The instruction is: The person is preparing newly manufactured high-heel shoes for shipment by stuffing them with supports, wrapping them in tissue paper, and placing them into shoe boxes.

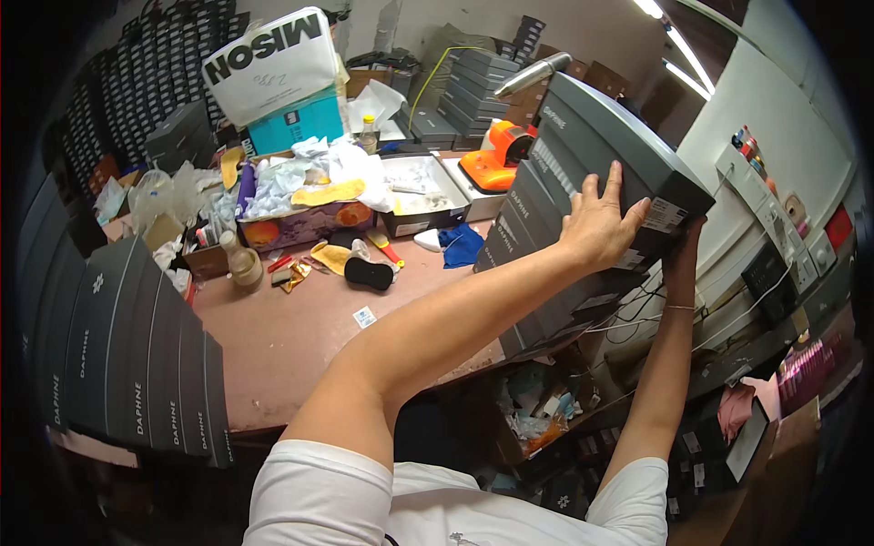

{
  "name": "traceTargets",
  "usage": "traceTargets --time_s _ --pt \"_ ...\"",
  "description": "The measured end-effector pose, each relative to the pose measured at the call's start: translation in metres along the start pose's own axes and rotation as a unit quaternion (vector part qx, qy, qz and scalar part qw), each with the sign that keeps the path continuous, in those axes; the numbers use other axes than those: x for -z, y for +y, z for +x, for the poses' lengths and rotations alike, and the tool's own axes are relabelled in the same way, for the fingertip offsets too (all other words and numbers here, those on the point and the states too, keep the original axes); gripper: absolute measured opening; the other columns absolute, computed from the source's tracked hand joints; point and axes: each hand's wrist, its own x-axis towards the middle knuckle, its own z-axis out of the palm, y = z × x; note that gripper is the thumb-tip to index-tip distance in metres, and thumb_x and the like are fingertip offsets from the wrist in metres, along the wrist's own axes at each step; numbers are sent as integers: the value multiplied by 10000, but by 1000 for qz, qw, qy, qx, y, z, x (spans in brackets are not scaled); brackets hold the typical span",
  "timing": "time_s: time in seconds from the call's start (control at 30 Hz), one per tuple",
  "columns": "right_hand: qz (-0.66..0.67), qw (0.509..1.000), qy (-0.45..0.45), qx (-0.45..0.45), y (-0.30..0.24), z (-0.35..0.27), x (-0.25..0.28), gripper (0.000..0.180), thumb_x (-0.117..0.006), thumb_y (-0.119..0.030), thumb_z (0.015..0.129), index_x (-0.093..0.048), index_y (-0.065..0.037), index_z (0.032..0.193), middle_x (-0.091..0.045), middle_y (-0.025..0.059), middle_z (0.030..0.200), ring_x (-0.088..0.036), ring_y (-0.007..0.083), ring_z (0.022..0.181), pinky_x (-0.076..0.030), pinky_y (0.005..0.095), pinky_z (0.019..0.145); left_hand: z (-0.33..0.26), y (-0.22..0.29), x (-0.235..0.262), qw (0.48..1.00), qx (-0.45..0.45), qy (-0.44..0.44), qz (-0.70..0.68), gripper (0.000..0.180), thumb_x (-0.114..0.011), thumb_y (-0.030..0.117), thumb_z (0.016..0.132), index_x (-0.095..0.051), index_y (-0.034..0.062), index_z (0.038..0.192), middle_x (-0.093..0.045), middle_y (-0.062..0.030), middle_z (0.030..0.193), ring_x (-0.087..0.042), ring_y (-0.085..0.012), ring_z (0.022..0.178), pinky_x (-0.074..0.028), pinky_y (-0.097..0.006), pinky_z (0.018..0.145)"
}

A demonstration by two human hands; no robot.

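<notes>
At the right stands a tall stack of dark grey shoeboxes (537, 214). Against its front lies my left hand (603, 223), fingers spread flat near the upper boxes. The topmost shoebox (628, 136) has a lighter lid and a white label on its near end. My right hand (685, 250) reaches up to the lower corner of that end; its fingers are mostly hidden by the box. Both my arms are stretched toward this stack. Another stack of grey shoeboxes (137, 355) stands at the left edge of the table.
On the brownish table (282, 364) are a black sponge-like pad (369, 273), a blue cloth (462, 246) and a glass jar (244, 266). Behind them are a patterned carton (305, 227) full of crumpled paper and an orange device (496, 159). A bin of scraps (537, 409) stands below the table's right edge.
</notes>
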Motion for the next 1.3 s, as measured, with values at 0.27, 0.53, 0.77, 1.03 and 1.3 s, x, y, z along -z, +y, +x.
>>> traceTargets --time_s 0.27,0.53,0.77,1.03,1.3 --pt "-186 899 61 392 -1 -144 -146 523 -384 -414 998 -472 23 1271 -518 154 1274 -503 241 1180 -394 390 1001 -204 -35 117 948 -212 95 216 658 -692 292 840 -414 59 1389 -337 -283 1405 -367 -414 1302 -279 -528 1067" --pt "42 800 -597 32 78 -316 -393 735 -675 -134 858 -261 -47 1460 -317 181 1453 -514 298 1192 -471 401 936 -500 69 330 553 221 519 613 377 -560 266 936 -583 -27 1173 -531 -180 1264 -507 -309 1177 -404 -367 976" --pt "223 675 -546 -443 80 -343 -551 905 -617 -398 890 -39 -79 1510 -249 187 1493 -349 260 1328 -367 363 1035 -510 39 372 651 331 508 457 409 -575 345 923 -594 -57 849 -485 -89 591 -435 -194 558 -372 -347 553" --pt "224 715 -484 -451 154 -303 -362 782 -637 -239 865 -204 -10 1475 -398 159 1401 -443 199 1238 -399 316 997 -438 -39 210 839 238 369 322 636 -742 95 706 -505 -45 1279 -536 -155 1104 -603 -232 838 -524 -308 632" --pt "-113 732 -392 -545 259 -302 -241 379 -655 -317 889 -568 20 1039 -615 56 848 -579 119 714 -471 237 618 -426 -254 139 738 380 429 -356 491 -687 245 870 -480 -20 1228 -590 -63 1018 -549 -116 901 -436 -251 792"
